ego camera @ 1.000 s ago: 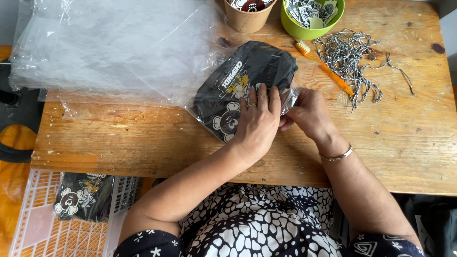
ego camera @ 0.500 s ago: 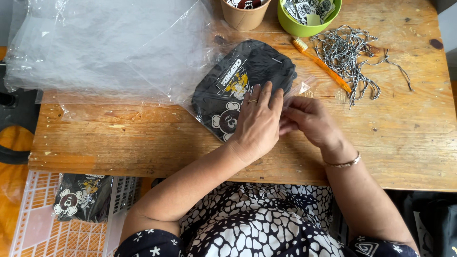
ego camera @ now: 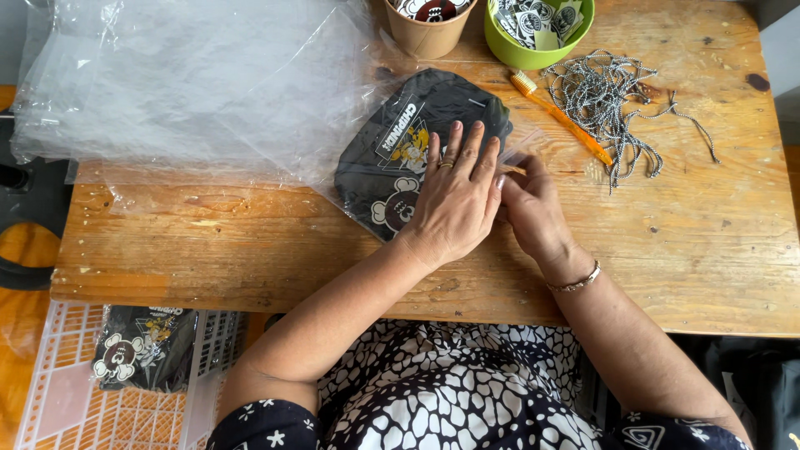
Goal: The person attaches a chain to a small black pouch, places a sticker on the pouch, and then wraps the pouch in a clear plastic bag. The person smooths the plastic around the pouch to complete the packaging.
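Wood planking of a worn table (ego camera: 250, 250) fills most of the head view, and a big heap of clear plastic bags (ego camera: 192, 83) lies over its far left part, reaching to the edge. Next in size, a folded black garment with cartoon prints (ego camera: 400, 158) sits near the middle of the table inside a clear bag, its left end tucked just under the heap. Pressing flat on the garment's right half is the left hand (ego camera: 454, 204), open, fingers spread and pointing away, rings on two of them. Just beside it, touching at the fingertips, the right hand (ego camera: 533, 208) has its fingers curled at the bag's right edge; whether they pinch the plastic cannot be told. A thin bracelet circles that wrist. Right of the hands, well apart, a tangle of black-and-white cords (ego camera: 608, 92) lies on the wood, with an orange toothbrush (ego camera: 562, 117) slanting between cords and garment. At the far edge stand a green bowl (ego camera: 521, 54) of printed tags and a brown paper cup (ego camera: 429, 37). Below the table's near left corner, a pale plastic crate (ego camera: 58, 400) holds another bagged black garment (ego camera: 142, 354).
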